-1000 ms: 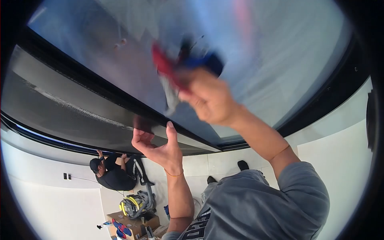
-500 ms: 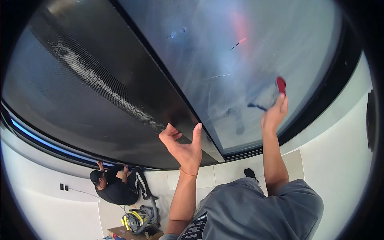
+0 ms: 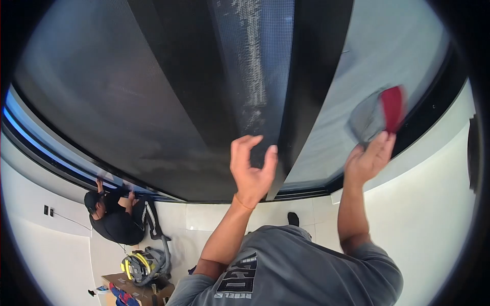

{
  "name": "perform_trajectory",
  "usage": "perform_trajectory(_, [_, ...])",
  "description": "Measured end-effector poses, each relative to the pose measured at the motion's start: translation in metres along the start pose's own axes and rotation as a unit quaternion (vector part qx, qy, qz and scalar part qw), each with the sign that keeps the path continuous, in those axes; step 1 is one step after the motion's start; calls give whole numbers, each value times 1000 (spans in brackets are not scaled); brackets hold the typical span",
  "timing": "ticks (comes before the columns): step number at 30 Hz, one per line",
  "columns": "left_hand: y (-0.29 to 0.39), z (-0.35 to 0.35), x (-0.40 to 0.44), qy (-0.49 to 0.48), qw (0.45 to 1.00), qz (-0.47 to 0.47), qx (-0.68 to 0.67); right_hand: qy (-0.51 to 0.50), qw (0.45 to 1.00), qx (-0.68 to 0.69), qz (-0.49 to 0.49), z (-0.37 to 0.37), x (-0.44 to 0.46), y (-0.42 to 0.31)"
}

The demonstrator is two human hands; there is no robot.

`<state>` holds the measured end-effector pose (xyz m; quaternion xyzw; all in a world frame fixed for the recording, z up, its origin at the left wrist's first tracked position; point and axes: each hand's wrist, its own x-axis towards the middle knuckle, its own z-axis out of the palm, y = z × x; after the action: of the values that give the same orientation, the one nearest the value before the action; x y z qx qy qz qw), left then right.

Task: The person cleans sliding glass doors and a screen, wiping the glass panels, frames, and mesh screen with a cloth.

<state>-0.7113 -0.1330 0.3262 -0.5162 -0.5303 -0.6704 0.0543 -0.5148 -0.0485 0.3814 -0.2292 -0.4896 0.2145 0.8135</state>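
My right hand (image 3: pixel 370 160) grips a red-edged grey cloth (image 3: pixel 392 109), slightly blurred, in front of the pale glass pane (image 3: pixel 326 122) near its dark right frame. In the middle, my left hand (image 3: pixel 252 171) is raised with thumb and fingers curved apart, holding nothing. Behind it stand dark panels (image 3: pixel 311 76) and a mesh strip (image 3: pixel 255 66) with whitish marks. Whether my left fingertips touch the panel, I cannot tell.
A person in black (image 3: pixel 120 219) sits on the floor at the lower left by the window's bottom edge. Near them are a yellow and grey vacuum cleaner (image 3: pixel 145 265) and a cardboard box (image 3: pixel 163 290). Wall sockets (image 3: pixel 48 210) show at far left.
The view has turned, bringing the mesh strip to the middle. My right hand has moved right with the cloth, from mid-pane towards the frame. My left hand stays raised and open.
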Motion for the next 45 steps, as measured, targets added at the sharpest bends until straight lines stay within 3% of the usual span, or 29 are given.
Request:
perform_trajectory(2, [-23,-16,-17,42,996,-74,-30,-120,979,-64,-154,42,20,-37])
perform_trajectory(5, [-66,-52,-58,67,963,-247,-85,-329,875,-164,-314,87,17,-5])
perform_trajectory(7, [-94,-88,-99,46,945,-312,-81,-361,824,-244,-363,77,-28,32])
perform_trajectory(9, [-120,-131,-153,27,922,-383,-41,-410,813,-266,-317,41,-94,75])
perform_trajectory(13, [-149,-223,-295,27,844,-528,95,-616,735,-274,-76,-47,-219,150])
perform_trajectory(16, [-159,-282,-411,46,767,-619,162,-569,782,-255,-12,-53,-251,168])
perform_trajectory(19, [-155,-316,-506,73,703,-664,243,-482,835,-216,-155,44,-172,110])
perform_trajectory(20, [-150,-322,-528,135,680,-693,198,-422,869,-172,-193,79,-143,99])
perform_trajectory(23, [-134,-319,-549,282,596,-743,114,-290,889,-116,-336,187,-51,27])
perform_trajectory(26, [-124,-307,-559,342,499,-790,96,-480,780,-186,-356,213,-79,12])
perform_trajectory(27, [-124,-303,-563,344,495,-795,71,-576,720,-180,-342,204,-103,23])
perform_trajectory(28, [-123,-299,-569,347,491,-798,43,-665,649,-172,-327,181,-144,52])
perform_trajectory(30, [-115,-288,-584,356,477,-804,-12,-745,571,-148,-312,100,-219,145])
perform_trajectory(31, [-107,-283,-582,350,467,-812,-14,-783,549,-165,-240,50,-244,181])
perform_trajectory(32, [-94,-278,-584,372,465,-803,-23,-852,420,-246,-192,13,-245,195])
perform_trajectory(34, [-75,-273,-597,416,464,-781,-37,-861,416,-252,-149,-7,-224,194])
perform_trajectory(35, [-66,-269,-616,413,434,-799,-50,-864,415,-256,-126,-12,-213,191])
perform_trajectory(37, [-46,-259,-669,389,367,-842,-68,-785,517,-304,-154,76,-143,107])
perform_trajectory(39, [-24,-252,-681,375,309,-871,-76,-622,655,-310,-297,152,-86,31])
perform_trajectory(40, [-19,-249,-679,376,292,-876,-75,-523,690,-311,-391,173,-68,13])
perform_trajectory(43, [-29,-250,-672,383,295,-874,-60,-496,718,-263,-412,189,-84,22])
perform_trajectory(45, [-50,-259,-646,395,332,-855,-42,-678,626,-234,-305,161,-134,45])
